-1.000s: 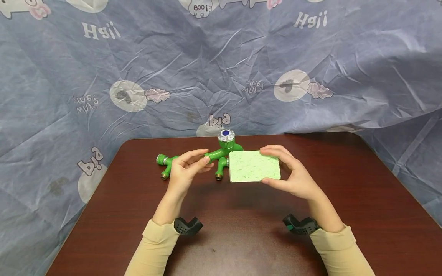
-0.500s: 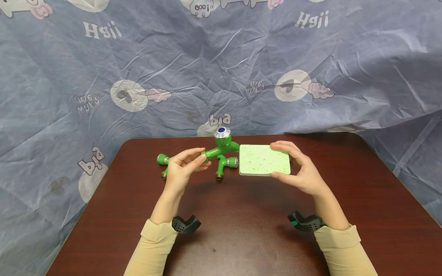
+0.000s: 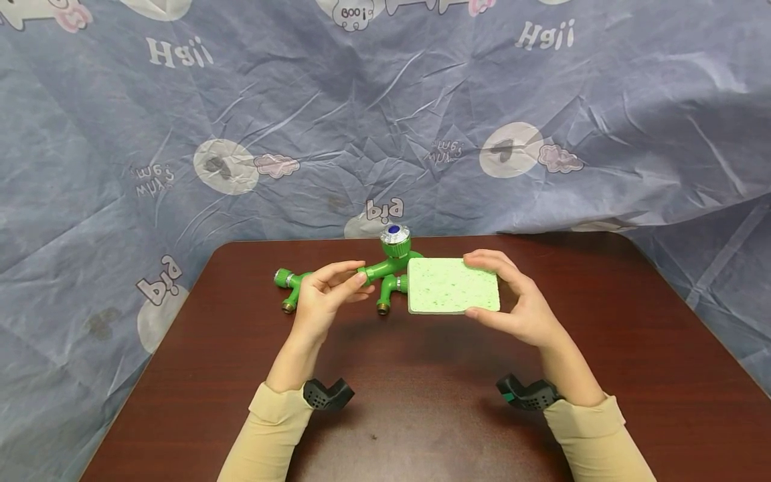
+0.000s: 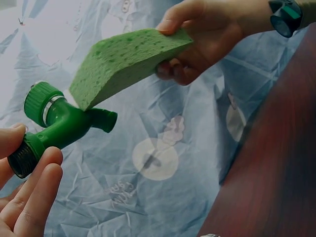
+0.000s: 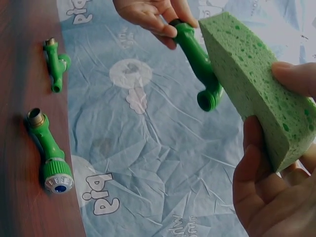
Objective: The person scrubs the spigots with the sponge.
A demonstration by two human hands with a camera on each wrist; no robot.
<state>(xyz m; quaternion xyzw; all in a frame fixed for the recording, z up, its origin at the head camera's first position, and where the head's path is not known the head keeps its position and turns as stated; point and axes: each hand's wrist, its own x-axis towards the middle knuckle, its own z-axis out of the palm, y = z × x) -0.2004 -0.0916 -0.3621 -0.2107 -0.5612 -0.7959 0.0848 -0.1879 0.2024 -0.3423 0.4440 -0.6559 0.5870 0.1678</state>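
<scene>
A green faucet (image 3: 382,269) with a ribbed knob and blue-centred silver cap is raised above the table. My left hand (image 3: 322,294) pinches its threaded inlet end between thumb and fingers; the faucet (image 4: 64,123) shows knob and spout in the left wrist view. My right hand (image 3: 512,301) grips a light green sponge (image 3: 453,286) by its right end, thumb on one edge and fingers on the other. In the left wrist view the sponge (image 4: 123,61) meets the faucet body near the knob. From the head, the sponge hides part of the spout.
Two more green faucets lie on the dark red-brown table (image 3: 397,388): one at the left (image 3: 292,288), partly behind my left hand, and another faucet (image 3: 388,292) behind the sponge. A wrinkled blue-grey printed cloth (image 3: 337,120) hangs behind the table.
The sponge moved right and slightly up, away from the faucet, then came back left to it. The held faucet shifted slightly left and tilted, then returned. Both hands keep their hold.
</scene>
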